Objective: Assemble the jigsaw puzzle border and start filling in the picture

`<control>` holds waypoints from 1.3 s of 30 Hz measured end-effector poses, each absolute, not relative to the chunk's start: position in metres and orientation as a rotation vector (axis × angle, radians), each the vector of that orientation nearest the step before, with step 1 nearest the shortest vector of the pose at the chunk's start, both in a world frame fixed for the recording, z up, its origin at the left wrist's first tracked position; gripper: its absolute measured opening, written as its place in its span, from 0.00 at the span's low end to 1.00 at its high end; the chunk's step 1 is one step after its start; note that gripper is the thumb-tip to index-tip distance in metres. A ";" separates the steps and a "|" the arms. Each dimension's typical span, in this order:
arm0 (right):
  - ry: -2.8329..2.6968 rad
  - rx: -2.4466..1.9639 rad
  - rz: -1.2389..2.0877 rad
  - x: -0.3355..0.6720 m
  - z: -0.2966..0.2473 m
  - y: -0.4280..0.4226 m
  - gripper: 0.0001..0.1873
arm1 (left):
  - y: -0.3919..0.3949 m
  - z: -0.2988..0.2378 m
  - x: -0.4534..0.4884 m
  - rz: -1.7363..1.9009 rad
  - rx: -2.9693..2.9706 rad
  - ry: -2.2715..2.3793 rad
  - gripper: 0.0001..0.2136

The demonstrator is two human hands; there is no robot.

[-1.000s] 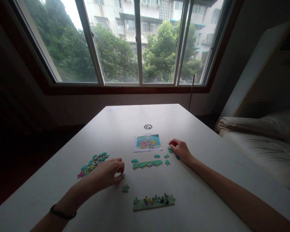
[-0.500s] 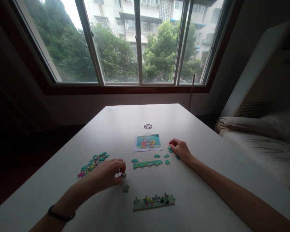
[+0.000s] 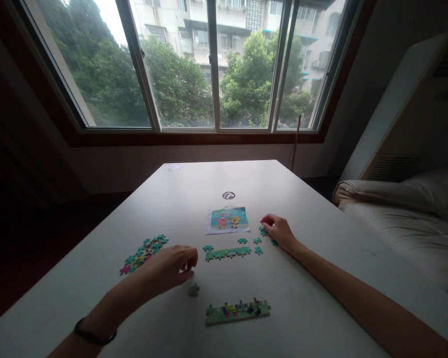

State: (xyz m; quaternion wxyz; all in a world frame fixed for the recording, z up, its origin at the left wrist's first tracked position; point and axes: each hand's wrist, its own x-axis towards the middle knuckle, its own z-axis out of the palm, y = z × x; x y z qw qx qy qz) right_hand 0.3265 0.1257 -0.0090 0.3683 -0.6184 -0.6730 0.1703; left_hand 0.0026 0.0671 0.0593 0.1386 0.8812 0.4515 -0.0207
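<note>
My left hand (image 3: 177, 266) is pinched above the table, with a puzzle piece almost hidden between thumb and fingers. Just below it lies a loose green puzzle piece (image 3: 194, 290). My right hand (image 3: 278, 231) rests on the table with curled fingers, its fingertips at a teal puzzle piece (image 3: 263, 230). Between the hands is a joined teal strip of puzzle (image 3: 227, 253), with several loose pieces (image 3: 257, 240) around its upper and right sides. Closer to me lies a joined green strip (image 3: 238, 312) with coloured figures. A picture sheet (image 3: 229, 220) with cartoon characters lies beyond the strips.
A heap of mixed puzzle pieces (image 3: 144, 252) sits left, partly behind my left forearm. The white table (image 3: 302, 298) has a round inset (image 3: 229, 195) farther back and a clear wrapper (image 3: 173, 168) at its far left corner. A pale sofa (image 3: 403, 214) stands to the right.
My left hand has shifted slightly right and its fingers have turned, so the puzzle piece that showed at its fingertips is now mostly hidden. My right hand has stayed in place.
</note>
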 end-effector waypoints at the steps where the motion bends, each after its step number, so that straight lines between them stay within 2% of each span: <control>1: -1.730 -1.586 0.433 0.326 -0.009 0.126 0.09 | 0.067 0.060 0.003 -0.058 2.544 1.302 0.06; 13: -1.724 -1.567 0.434 0.326 -0.008 0.125 0.08 | 0.071 0.054 0.002 0.024 2.507 1.214 0.11; 25: -1.733 -1.582 0.434 0.326 -0.008 0.125 0.08 | 0.075 0.040 0.004 0.026 2.519 1.195 0.07; 39: -1.639 -1.556 0.475 0.331 -0.017 0.132 0.08 | 0.083 0.038 -0.006 0.187 2.464 1.181 0.11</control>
